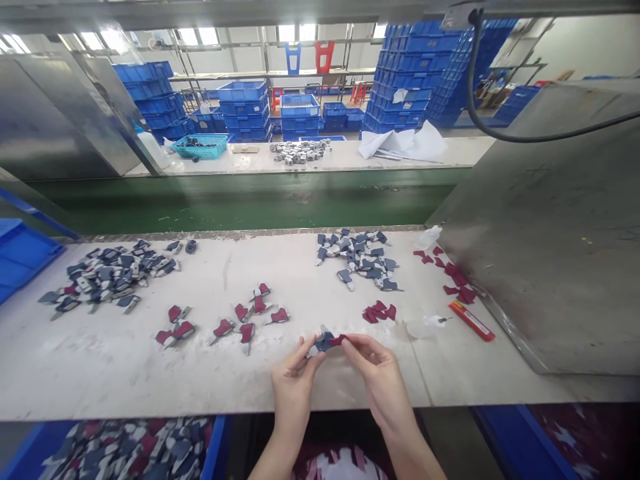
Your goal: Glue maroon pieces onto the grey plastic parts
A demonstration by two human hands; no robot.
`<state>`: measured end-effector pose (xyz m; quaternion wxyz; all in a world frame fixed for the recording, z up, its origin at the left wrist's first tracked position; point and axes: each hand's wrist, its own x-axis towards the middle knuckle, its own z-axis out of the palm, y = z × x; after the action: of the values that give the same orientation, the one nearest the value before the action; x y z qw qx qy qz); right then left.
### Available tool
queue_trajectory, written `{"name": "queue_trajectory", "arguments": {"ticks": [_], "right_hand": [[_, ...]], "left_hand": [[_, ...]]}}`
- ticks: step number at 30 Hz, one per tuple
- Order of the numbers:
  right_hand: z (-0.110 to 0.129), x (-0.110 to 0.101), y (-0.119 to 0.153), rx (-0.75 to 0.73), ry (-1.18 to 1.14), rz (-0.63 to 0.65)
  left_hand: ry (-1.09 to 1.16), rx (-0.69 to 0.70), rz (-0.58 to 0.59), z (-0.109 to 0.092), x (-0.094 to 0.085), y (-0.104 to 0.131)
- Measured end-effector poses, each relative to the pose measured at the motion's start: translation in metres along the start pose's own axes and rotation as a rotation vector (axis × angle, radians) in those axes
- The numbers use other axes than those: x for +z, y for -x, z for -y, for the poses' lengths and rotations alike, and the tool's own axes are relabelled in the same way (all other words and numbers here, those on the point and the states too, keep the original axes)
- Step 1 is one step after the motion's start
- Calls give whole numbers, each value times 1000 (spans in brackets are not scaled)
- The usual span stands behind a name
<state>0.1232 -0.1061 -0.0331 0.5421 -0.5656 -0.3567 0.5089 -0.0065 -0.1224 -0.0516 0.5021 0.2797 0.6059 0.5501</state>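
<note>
Forearms (pixel 281 448) are extended from bottom centre, dark unit (pixel 325 343) pinched by left hand (pixel 293 379), red piece (pixel 337 340) held against it by right hand (pixel 377 373); red-faced units (pixel 259 305) left of centre look done, bare dark units (pixel 373 273) and loose red pieces (pixel 373 314) right of centre apparently not yet paired.

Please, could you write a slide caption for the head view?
Left hand holding a dark part, right hand a maroon piece, close together over a pale worktop.

Bright windows (pixel 307 33), pale wall (pixel 595 47), perhaps shelving (pixel 240 75)
</note>
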Motion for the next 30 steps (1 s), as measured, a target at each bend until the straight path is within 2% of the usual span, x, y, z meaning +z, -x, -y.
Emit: {"name": "queue_trajectory", "arguments": {"ticks": [5,9,15,20,24,26,30], "right_hand": [[-4,6,6,43,-31,-19],[-7,6,8,5,7,-79],[-5,10,11,-198,146,-112],[-1,14,18,-356,175,-128],[-5,7,18,-480,284,-125],[-7,-1,14,-454,256,-55],[-2,-17,4,-223,20,250]], "left_hand": [[-3,6,36,-3,3,3],[-23,22,47,-4,2,4],[-41,27,60,-10,1,8],[34,-43,36,-16,4,8],[95,-112,59,-24,3,6],[91,-127,83,-28,0,6],[68,-94,149,-39,-5,11]]}}
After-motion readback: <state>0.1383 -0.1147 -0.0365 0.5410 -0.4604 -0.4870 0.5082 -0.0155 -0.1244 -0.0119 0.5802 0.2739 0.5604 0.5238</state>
